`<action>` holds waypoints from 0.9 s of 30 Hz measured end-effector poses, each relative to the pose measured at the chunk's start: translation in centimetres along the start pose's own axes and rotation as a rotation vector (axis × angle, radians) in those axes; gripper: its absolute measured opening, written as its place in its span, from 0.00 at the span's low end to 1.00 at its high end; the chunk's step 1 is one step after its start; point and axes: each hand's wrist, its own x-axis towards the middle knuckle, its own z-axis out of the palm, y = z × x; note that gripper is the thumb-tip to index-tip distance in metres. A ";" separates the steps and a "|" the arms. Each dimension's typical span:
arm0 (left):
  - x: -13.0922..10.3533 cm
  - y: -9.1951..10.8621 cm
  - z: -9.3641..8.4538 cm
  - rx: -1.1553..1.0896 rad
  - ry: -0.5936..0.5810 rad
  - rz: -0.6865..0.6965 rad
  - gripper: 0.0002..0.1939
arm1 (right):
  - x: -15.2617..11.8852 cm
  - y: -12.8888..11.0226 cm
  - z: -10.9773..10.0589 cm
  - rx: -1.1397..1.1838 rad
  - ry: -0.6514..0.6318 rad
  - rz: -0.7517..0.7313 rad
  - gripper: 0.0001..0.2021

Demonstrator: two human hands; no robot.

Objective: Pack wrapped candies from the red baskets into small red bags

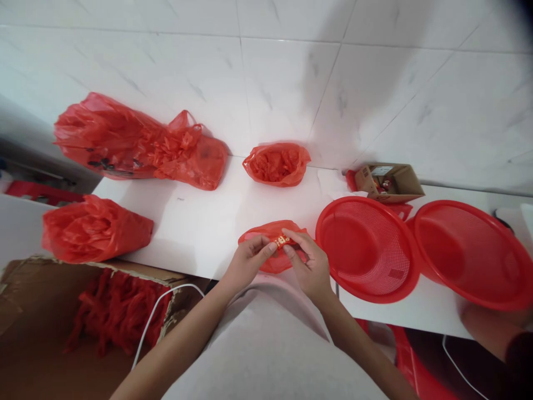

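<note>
Between the fingertips of both hands is a small red piece with gold lettering (282,240); whether it is ribbon or a wrapper I cannot tell. My left hand (250,258) pinches its left end with thumb and forefinger. Its right end is pinched by my right hand (307,261). Directly below lies an open red plastic bag (272,268) at the table's front edge; my fingers hide most of its inside. Farther back against the wall stands another open red bag (277,166), with crumpled red material in it.
On the white table (175,222), a red basket (358,250) and a second red basket (470,250) stand right, before a small cardboard box (402,180). Filled red bags (112,139) lie left. Below is a carton (37,311) of red strips. Another person's arm (491,330) shows lower right.
</note>
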 end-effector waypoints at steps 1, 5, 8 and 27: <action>-0.1 0.0 0.0 0.016 -0.013 0.004 0.14 | 0.0 0.0 0.0 -0.027 0.007 -0.025 0.15; -0.2 0.1 0.0 0.007 -0.050 0.014 0.14 | -0.1 0.0 -0.3 -0.050 0.007 -0.064 0.15; -0.2 0.3 0.2 -0.026 -0.067 0.006 0.14 | -0.1 0.0 -0.4 -0.024 0.018 -0.057 0.15; -0.6 1.5 0.2 0.163 -0.048 0.081 0.12 | 0.3 -0.1 -0.2 0.389 -0.091 0.285 0.14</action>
